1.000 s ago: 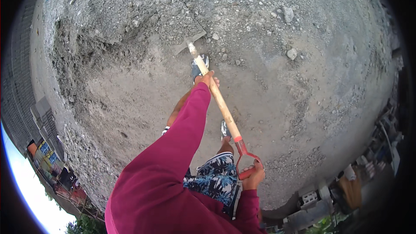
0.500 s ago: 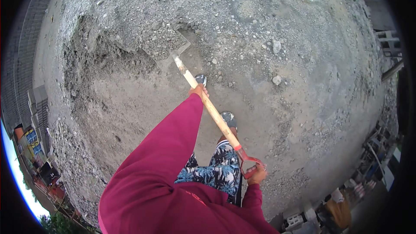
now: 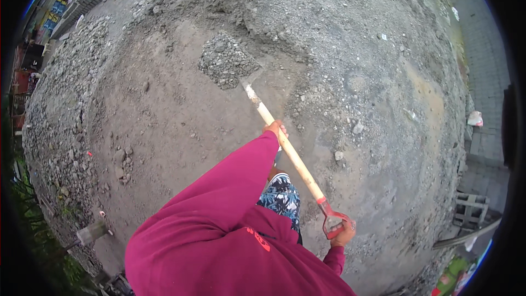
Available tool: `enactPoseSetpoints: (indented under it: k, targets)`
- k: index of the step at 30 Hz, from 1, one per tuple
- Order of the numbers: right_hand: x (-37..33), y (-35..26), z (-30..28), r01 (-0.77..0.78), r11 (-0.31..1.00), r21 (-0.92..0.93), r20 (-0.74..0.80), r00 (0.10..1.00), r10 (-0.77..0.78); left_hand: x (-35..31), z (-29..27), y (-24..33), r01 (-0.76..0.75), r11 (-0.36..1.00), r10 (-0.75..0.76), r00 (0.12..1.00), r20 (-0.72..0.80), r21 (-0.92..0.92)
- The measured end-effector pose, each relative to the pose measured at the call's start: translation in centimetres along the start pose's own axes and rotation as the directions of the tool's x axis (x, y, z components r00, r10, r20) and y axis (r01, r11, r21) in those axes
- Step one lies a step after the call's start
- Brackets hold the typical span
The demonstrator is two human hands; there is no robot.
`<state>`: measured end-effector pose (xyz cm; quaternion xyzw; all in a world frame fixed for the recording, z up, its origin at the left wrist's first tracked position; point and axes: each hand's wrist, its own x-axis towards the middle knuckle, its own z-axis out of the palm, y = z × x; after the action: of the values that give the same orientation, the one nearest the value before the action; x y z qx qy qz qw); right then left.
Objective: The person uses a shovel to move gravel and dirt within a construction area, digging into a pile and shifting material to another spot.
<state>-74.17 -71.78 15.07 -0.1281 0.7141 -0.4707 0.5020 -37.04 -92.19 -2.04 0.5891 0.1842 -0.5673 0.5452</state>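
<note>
A shovel (image 3: pixel 293 156) with a pale wooden shaft and a red D-shaped grip slants from the lower right up to the upper left. My left hand (image 3: pixel 276 127) is wrapped round the shaft a short way behind the blade. At the back end my right hand (image 3: pixel 343 233) is closed on the red grip. A heap of grey gravel (image 3: pixel 227 60) lies on the blade and hides most of it. Beyond the heap is the dug edge of a gravel bed (image 3: pixel 268 38).
Loose stones (image 3: pixel 123 161) are scattered on the bare dirt at the left. Stacked grey blocks (image 3: pixel 90 0) stand at the far left, and a wooden post (image 3: pixel 92 232) at the near left. Hollow blocks (image 3: pixel 470 210) lie at the right.
The blade has come out of the gravel bed's edge with a heap on it. My view and body have turned left. Both hands keep their places on the shovel.
</note>
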Motion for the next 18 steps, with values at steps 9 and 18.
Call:
enactPoseSetpoints:
  k: [9, 18]
  targets:
    - [-3.7, -2.3, 3.6, 0.237, 0.776, -0.584, 0.44, 0.896, 0.058, -8.7, -28.1, -8.6, -0.144, 0.784, -0.084, 0.939, -0.333, -0.604]
    - [-21.5, 15.4, 23.1, 0.629, 0.52, -0.578, 0.782, 0.244, 0.574, -25.8, -66.9, -17.6, -0.718, 0.195, -0.186, 0.642, -0.744, -0.668]
